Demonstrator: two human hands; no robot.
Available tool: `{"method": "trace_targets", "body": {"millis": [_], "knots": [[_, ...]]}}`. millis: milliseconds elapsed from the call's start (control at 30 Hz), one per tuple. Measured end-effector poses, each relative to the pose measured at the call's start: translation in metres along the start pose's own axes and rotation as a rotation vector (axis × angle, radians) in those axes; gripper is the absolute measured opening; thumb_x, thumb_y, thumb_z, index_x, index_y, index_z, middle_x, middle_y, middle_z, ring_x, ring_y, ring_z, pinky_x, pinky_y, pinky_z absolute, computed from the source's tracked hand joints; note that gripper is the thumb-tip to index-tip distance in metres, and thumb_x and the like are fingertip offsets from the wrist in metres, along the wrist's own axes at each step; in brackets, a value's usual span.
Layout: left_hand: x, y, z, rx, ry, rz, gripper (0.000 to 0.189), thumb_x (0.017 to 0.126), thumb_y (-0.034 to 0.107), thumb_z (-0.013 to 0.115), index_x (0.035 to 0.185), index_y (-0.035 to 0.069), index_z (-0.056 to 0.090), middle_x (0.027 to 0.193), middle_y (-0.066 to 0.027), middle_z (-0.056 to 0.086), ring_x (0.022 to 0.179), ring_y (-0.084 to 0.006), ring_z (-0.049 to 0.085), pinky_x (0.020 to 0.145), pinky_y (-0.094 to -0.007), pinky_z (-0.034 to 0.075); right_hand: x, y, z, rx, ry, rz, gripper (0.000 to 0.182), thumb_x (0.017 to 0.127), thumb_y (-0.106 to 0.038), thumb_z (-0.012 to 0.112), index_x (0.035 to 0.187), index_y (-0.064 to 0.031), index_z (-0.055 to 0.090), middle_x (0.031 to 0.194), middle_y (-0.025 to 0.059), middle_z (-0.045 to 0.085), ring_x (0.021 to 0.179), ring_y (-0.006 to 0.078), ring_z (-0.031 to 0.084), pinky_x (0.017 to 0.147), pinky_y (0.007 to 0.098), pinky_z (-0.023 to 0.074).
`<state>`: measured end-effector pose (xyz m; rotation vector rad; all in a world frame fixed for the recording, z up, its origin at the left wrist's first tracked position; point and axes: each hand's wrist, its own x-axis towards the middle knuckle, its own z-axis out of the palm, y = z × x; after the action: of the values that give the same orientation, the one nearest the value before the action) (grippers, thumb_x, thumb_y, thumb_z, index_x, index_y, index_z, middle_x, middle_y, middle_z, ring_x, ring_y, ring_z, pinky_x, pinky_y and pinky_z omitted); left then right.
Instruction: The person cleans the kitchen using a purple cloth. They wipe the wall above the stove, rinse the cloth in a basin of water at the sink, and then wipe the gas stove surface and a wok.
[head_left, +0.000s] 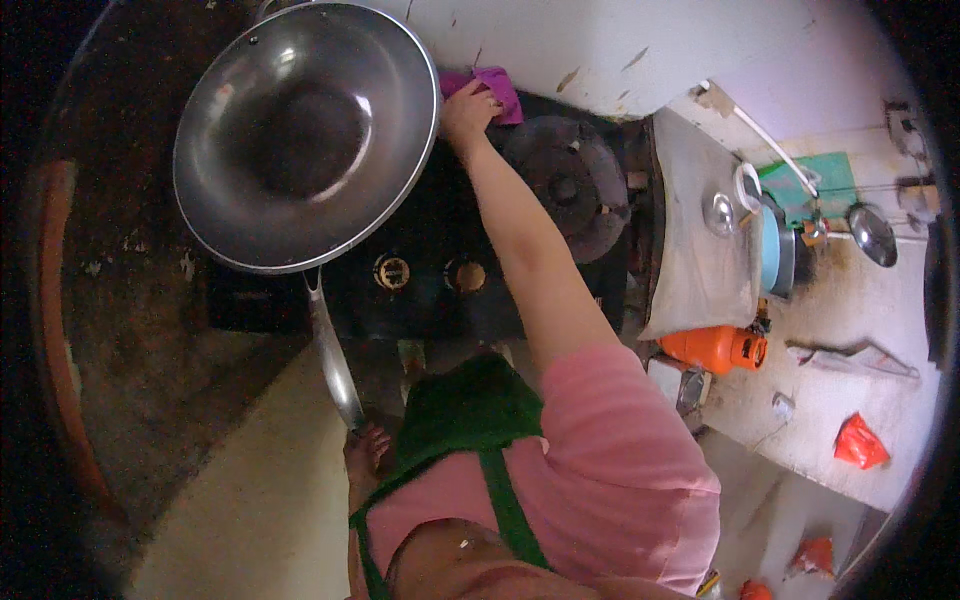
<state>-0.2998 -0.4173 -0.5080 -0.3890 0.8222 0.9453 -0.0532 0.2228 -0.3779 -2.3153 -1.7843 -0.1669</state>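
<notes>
My left hand (367, 448) grips the end of the metal handle of a large dark wok (307, 135), which is held up over the left part of a black gas stove (352, 300). Reaching past the wok's right rim, my right hand (470, 114) presses a purple cloth (504, 90) at the back of the stove, by the wall. The cloth lies partly under my fingers. Right of my right forearm is a round burner (564, 187). Two control knobs, the left one (392, 271) and the right one (465, 274), face the front.
A light-coloured counter (694, 247) stands to the right, with a metal lid (720, 214) on it. Beyond are a light blue basin (770, 247), an orange gas cylinder (712, 349) and a red plastic bag (861, 442). The wall (540, 45) rises behind the stove.
</notes>
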Motion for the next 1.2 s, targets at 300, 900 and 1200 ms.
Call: {"method": "trace_targets", "body": {"millis": [300,900,1200], "knots": [[-0.001,0.019,0.017,0.126,0.175,0.013,0.035,0.089,0.028,0.052,0.113,0.004,0.049,0.099,-0.0138,0.059,0.085,-0.0278,0.061,0.071,-0.0358,0.051,0.002,0.016,-0.022,0.151,-0.198,0.223,0.086,0.081,-0.054,0.049,0.135,0.0080,0.023,0.130,0.0325,0.037,0.120,0.0468,0.038,0.096,0.0586,0.0302],[-0.032,0.061,0.113,0.068,0.168,0.097,0.022,0.092,0.019,0.041,0.098,0.001,0.051,0.089,-0.0120,0.059,0.077,-0.0247,0.059,0.067,-0.0339,0.048,0.008,0.011,-0.016,0.263,0.043,0.404,0.083,0.079,-0.046,0.057,0.132,0.0089,0.026,0.132,0.0322,0.033,0.125,0.0453,0.030,0.103,0.0581,0.0198],[-0.041,0.073,0.178,0.631,0.448,0.147,0.027,0.092,0.019,0.045,0.110,-0.001,0.049,0.101,-0.0140,0.059,0.087,-0.0254,0.061,0.075,-0.0355,0.050,-0.154,0.010,-0.060,0.119,-0.218,-0.017,0.076,0.079,-0.040,0.060,0.128,0.0114,0.032,0.120,0.0289,0.044,0.111,0.0401,0.044,0.094,0.0497,0.0338]]}}
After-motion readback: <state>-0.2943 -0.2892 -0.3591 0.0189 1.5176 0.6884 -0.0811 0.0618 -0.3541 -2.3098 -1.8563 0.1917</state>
